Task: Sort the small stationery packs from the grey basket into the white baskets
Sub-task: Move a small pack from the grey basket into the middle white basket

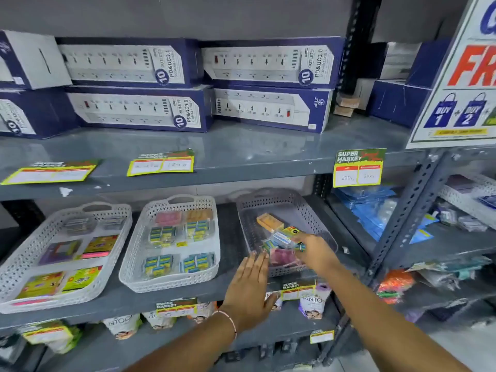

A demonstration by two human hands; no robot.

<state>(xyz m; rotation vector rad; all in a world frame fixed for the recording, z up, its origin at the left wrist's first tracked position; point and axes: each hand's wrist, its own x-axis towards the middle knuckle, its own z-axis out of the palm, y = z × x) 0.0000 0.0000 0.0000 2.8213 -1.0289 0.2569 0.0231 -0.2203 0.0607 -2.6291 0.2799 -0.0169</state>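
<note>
Grey basket (281,208), lower centre-right of frame, on grey shelf (228,232): orange pack (269,222) at back, pink pack (281,257) at front, mixed blue-green packs between, print too blurred to read.
Right hand (312,249) inside basket, fingers closed on small blue pack (283,238); pack sits at fingertips, partly covered by them.
Left hand (248,288) flat, fingers straight and together, tips at basket's near-left rim; holding nothing. Thin bracelet (228,318) at wrist.
Middle white basket (171,242), just left: pink, orange, green-yellow and blue packs in rows, wording illegible.
Left white basket (61,253), lower left, edge cut off by frame: purple, yellow and green packs, text unreadable.
Price tags (358,167) on upper shelf edge: "SUPER MARKET", handwritten "100"; second figure unclear.
Boxes (128,63) above, navy and white: "10 OUTLETS", "PD&QC3.0".
Sign (461,76), upper right, cropped: red "FR", "BUY 1", "BUY 2".
Pouches (312,302) on lower shelf, partly hidden by tags and arms: "ANTO" visible.
Blue packets (370,208) on right shelf, blurred.
</note>
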